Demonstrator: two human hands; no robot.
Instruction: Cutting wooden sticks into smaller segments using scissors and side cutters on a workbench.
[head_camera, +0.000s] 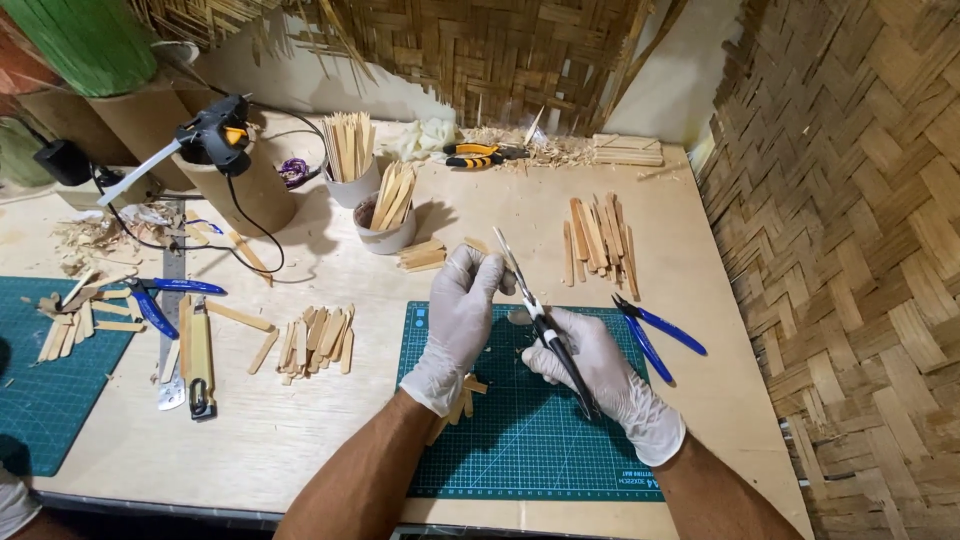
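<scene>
Far left: glue gun (215, 135) on a cardboard tube, blue pliers (160, 298) and loose wooden sticks (315, 338) on the table (300, 430). Centre, over the green cutting mat (520, 440): left hand (462, 310), gloved, pinches a small stick piece (478, 246) at the fingertips. Right hand (590, 365), gloved, grips scissors (535, 310), blades up beside the piece. Step looks like trimming the stick; next calls for seating the blades square on it. Right: stick pile (598, 235), second blue pliers (655, 330). Piece mostly hidden by fingers; blade opening hard to tell.
</scene>
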